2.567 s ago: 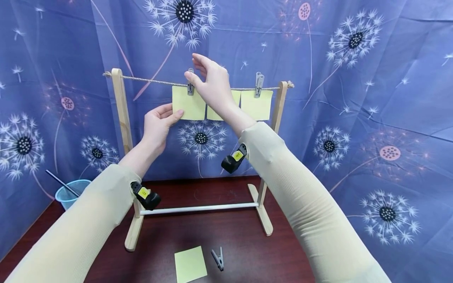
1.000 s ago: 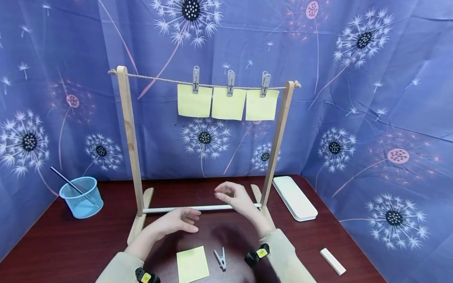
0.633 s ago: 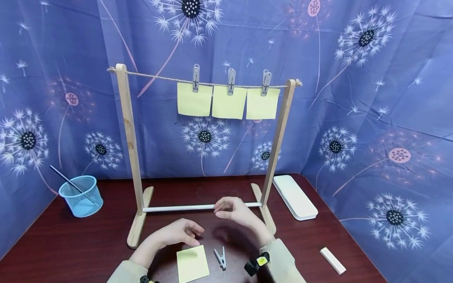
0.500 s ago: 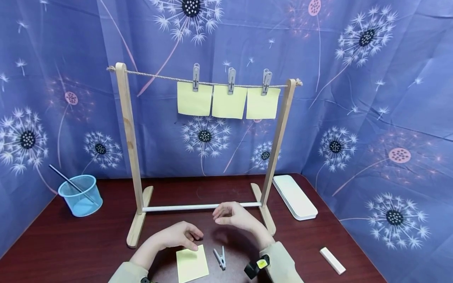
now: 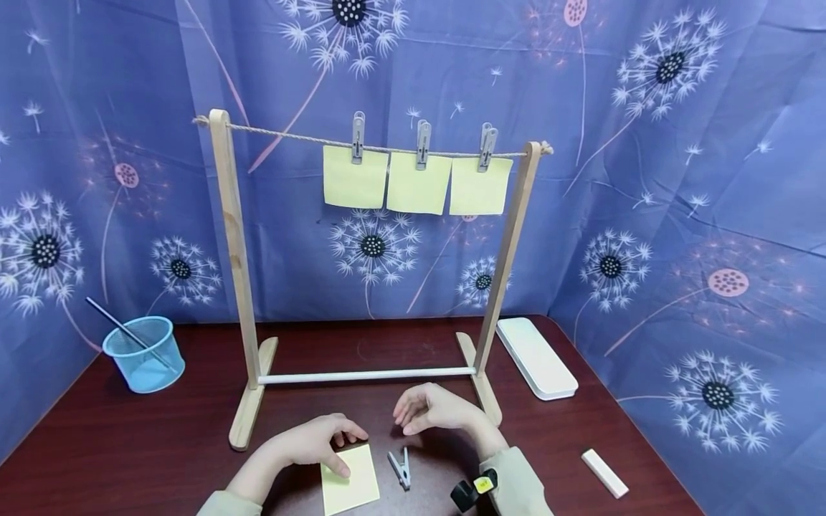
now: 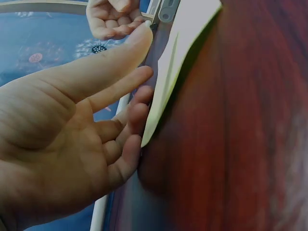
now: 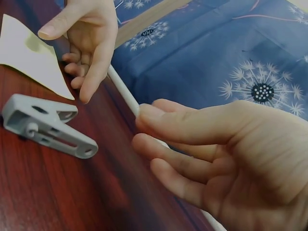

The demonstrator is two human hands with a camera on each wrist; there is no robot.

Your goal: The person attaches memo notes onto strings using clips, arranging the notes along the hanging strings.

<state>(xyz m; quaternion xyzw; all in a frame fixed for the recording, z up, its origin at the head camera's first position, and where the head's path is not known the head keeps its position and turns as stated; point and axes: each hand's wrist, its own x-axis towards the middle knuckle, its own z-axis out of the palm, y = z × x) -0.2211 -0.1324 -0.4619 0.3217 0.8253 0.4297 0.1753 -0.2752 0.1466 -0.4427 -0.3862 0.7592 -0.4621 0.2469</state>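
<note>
A yellow sticky note [image 5: 358, 491] lies on the table near the front. My left hand [image 5: 312, 443] is over its far left part, thumb above the paper and fingers at its far edge. In the left wrist view the fingertips [image 6: 130, 154] meet the edge of the note [image 6: 185, 53], which looks slightly bowed, while the thumb stays apart from it. Just right of the note lies a grey clothespin [image 5: 401, 473]. My right hand [image 5: 442, 410] hovers beyond that clothespin [image 7: 43, 122], fingers loosely bent, holding nothing.
A wooden stand with a rope [image 5: 277, 134] rises behind; three yellow notes [image 5: 355, 188] hang from it by grey clothespins [image 5: 422, 147]. A white bar [image 5: 368, 375] joins its feet. Left stands a blue mesh cup [image 5: 145, 358]; right lie a white case [image 5: 538, 358] and a small white block [image 5: 604, 473].
Both hands have come down from the rope, leaving the leftmost note hanging from its clothespin. My left hand has lowered onto the table note; my right hand has dropped toward the loose clothespin.
</note>
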